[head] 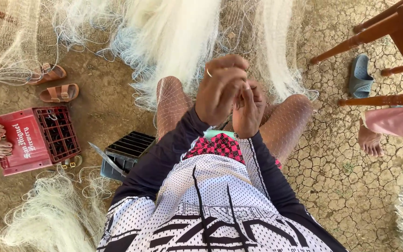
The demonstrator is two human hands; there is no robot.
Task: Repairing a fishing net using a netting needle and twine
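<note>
I look down on cracked dry ground (346, 186). The biggest thing on it is the net (173, 32), a pale white heap of fine mesh that spreads across the top of the view, drapes over both my bare knees and comes up to my hands; more of it lies bunched at lower left and at the right edge.

Next in size is the red crate (33, 140) at left, lying on its side, its divided compartments facing right. I cannot tell whether anything is in them. Two bare feet of another person rest just beside its left end. A dark slatted box (127, 151) sits close beside my left thigh; what it holds is hidden. Wooden chair legs (374, 32) cross the upper right, with another person's foot and pink-clad leg under them and a grey slipper (361, 74) near. Two brown sandals (54, 84) lie at upper left, close to the net's edge.

My left hand (220, 88) is raised above my lap, curled over, a ring on one finger, fingers pinched shut on net strands. My right hand (249, 109) sits just below and touching it, fingers also closed on the net. The mesh between them is too fine to follow.
</note>
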